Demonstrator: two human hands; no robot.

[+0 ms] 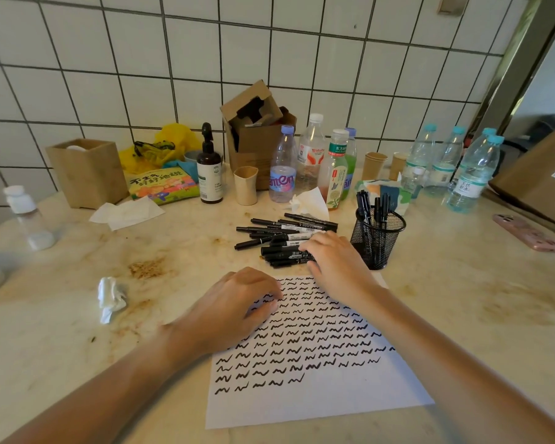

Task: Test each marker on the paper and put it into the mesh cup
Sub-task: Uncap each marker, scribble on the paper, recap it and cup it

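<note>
A person sits at a stained marble table (462, 299) with both bare hands out in front. The right hand (335, 261) reaches forward, palm down, fingers loosely spread over the near end of a heap of black markers (285, 233). Its grip looks relaxed and fairly wide; whether the fingertips have already closed on a marker cannot be told, since the hand hides them. The markers lie directly under and beyond the grip, fanning away to its left, and most have their long axes running crosswise, left to right. The mesh cup (377, 238) stands just to the right of the grip, very near the knuckles, upright, with a few markers already standing in it.

The left hand (237, 310) rests behind and to the left of the grip, fingers curled down onto the top left of the paper (318, 402), apparently steadying it and holding no marker. The paper lies just behind the grip, covered in rows of black squiggles, with bare space along its near edge.

The right hand is clearly nearer the heap and seems about to pick the next marker to test.
</note>
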